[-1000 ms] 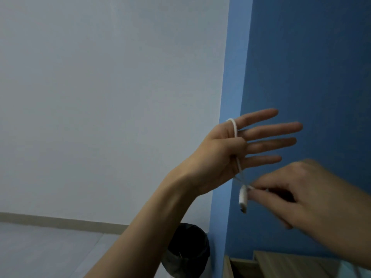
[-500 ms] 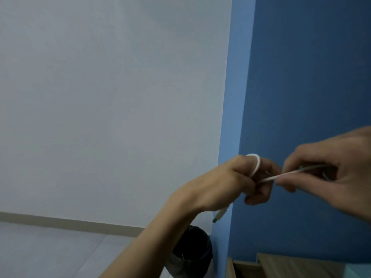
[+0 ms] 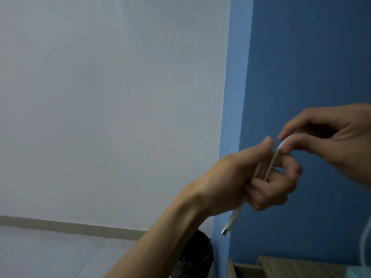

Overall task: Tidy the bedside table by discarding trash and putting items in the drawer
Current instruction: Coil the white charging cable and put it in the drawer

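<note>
A thin white charging cable (image 3: 332, 164) loops between both raised hands in front of the blue wall. My left hand (image 3: 259, 177) has its fingers curled round the cable's strands, and the metal-tipped plug (image 3: 228, 224) dangles below that hand. My right hand (image 3: 329, 141) pinches the cable's bend between thumb and fingertips just above the left fingers. More cable hangs blurred at the right edge (image 3: 364, 243).
A black-lined waste bin (image 3: 197, 255) stands on the floor below my left forearm, beside the blue wall corner. The wooden bedside table (image 3: 291, 267) shows at the bottom right. A pale wall and grey floor fill the left.
My left hand's fingers went from spread to curled round the cable. The right hand rose and now pinches a bend above them; the plug hangs lower.
</note>
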